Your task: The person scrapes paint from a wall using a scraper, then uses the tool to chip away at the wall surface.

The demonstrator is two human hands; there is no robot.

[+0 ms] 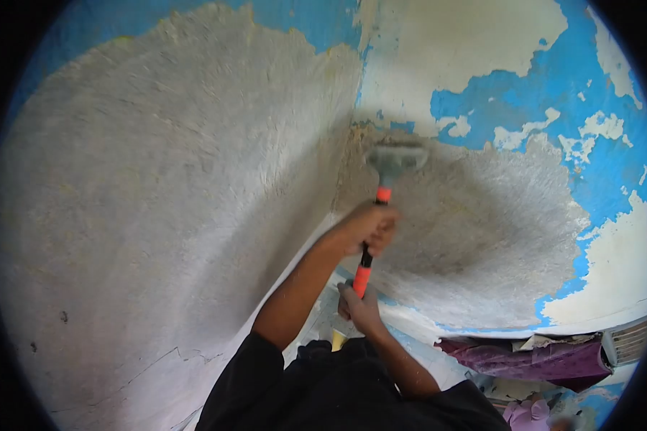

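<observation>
A long-handled wall scraper has a wide grey head and a red-and-black handle. Its blade is up against or very close to the right wall, near the corner, at the upper border of the bare grey patch. My left hand is wrapped around the upper handle, below the head. Lower down, my right hand grips the red end of the handle. Blue paint and flaking off-white paint surround the bare patch. The blade's edge is too blurred to see clearly.
On my left stands a wall stripped mostly to grey, with blue paint along its top. Purple cloth lies low on the right, beside a slatted grille. A pink cloth and a yellow object are farther down.
</observation>
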